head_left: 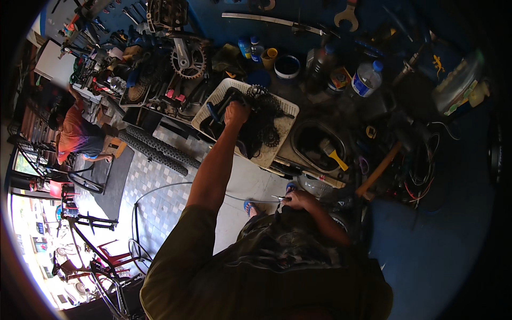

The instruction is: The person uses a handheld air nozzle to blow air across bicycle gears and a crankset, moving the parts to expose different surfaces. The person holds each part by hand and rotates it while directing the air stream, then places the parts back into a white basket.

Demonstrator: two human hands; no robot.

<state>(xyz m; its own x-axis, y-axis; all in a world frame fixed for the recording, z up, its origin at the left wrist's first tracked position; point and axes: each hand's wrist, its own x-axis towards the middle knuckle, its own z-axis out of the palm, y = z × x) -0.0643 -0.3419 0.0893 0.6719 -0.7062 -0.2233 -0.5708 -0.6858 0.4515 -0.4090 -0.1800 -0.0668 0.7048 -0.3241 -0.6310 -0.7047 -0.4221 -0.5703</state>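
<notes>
Dim o/all, daylight glare btm-L; dark fisheye rim, edges bent

Worn on the head, the wide fisheye camera looks steeply down past the close-by shirt (266, 282), with the right hand (300, 200) near, the left hand (237, 113) farther off, tiled floor (165, 200) to the left and a blue wall (309, 12) at the far side

Dark blue wall (314, 10), grey mosaic tile floor (144, 178), bright daylight (26, 226) at lower left.
</notes>
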